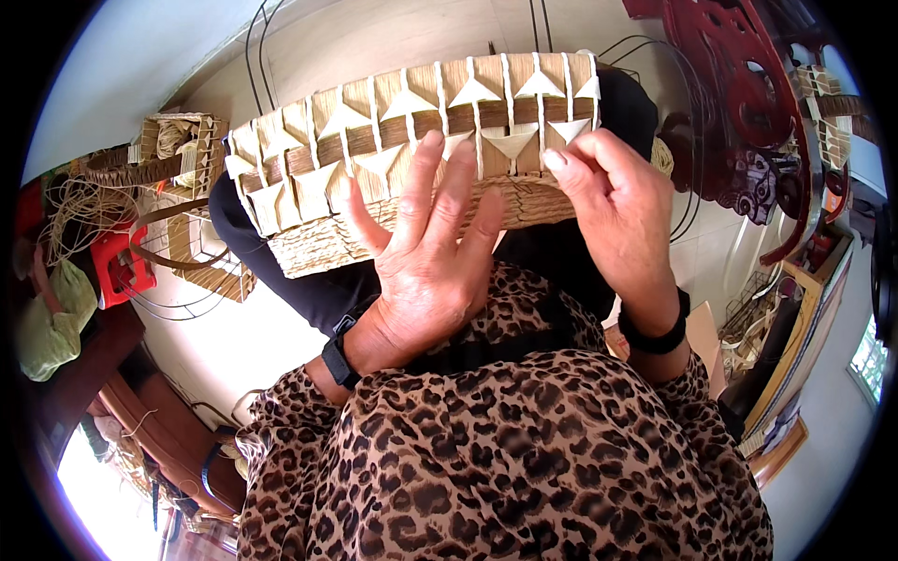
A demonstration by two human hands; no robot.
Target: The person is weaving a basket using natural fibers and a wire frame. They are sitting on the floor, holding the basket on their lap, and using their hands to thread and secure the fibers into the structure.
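A woven basket (318, 245) lies on its side across my lap, its wall facing up. Two rows of folded pale triangles and upright cords run along that wall, over a brown band, with braided straw below. My left hand (426, 238) is spread on the wall, fingers apart, pressing near the middle. Close to the right end, my right hand (613, 192) is closed, with thumb and curled forefinger at a pale strip (567, 131) folded into a triangle. The palm side of both hands is hidden.
At the left stand a basket frame with coiled cord (178, 140), a red plastic stool (122, 266) and loose straw strands (89, 210). Thin wire frames (692, 122) lie on the tiled floor beyond. Carved dark red furniture (739, 103) rises at the right, beside a wooden shelf (804, 309).
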